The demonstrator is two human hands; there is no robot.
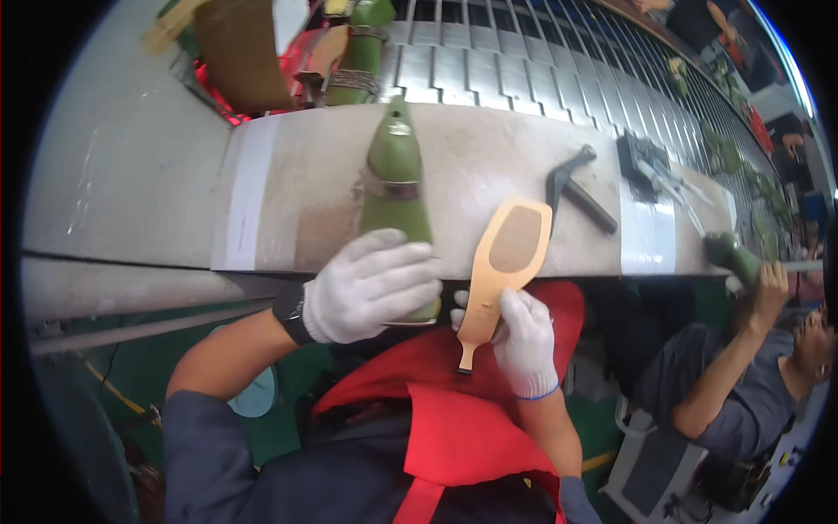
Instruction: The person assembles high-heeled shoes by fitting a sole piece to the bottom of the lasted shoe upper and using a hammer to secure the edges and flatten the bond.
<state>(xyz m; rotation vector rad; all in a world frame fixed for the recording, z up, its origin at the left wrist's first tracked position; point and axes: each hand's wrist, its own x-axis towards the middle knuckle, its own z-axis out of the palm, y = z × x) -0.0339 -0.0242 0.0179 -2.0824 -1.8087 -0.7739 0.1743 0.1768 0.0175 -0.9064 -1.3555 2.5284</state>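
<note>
My left hand (374, 286), in a white glove, lies over the wide end of a green shoe last (393, 162) on the bench. The fingers are together and wrap its near end, hiding part of it. The last's narrow tip points away from me, and a brown strap crosses its middle. In my right hand (524, 336), also gloved, is a tan insole (491, 295), pinched with the thumb on top. A brownish oval patch marks its wide end, which is raised over the bench edge; its narrow end points down toward my red apron (471, 437).
A hammer (580, 188) lies right of the insole, and a black block with tools (644, 168) stands beyond it. Past the bench runs a slatted metal conveyor (506, 70). Another green last with straps (356, 70) stands at upper left. A co-worker (742, 375) handles a green last at right.
</note>
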